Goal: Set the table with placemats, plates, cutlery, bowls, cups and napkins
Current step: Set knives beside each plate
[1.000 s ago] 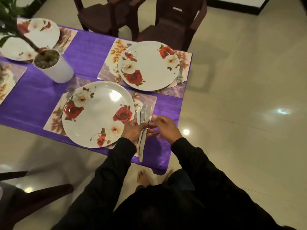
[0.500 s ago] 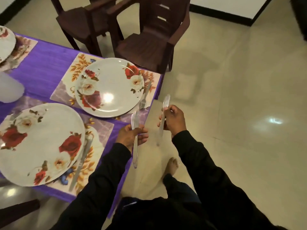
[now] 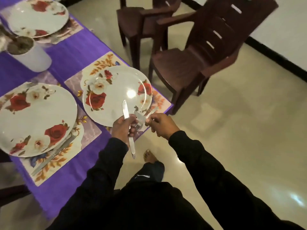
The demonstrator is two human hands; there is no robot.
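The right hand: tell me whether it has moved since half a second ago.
Yes. The right hand, pinching a knife, has come in from over the floor to the corner plate, close to the left hand.

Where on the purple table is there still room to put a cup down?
A bare strip of purple cloth runs between the white pot and the placemat under the corner plate. More bare cloth lies at the near edge, below the nearest plate's placemat. It is crowded where the two plates nearly meet, and at the corner where both hands hold knives.
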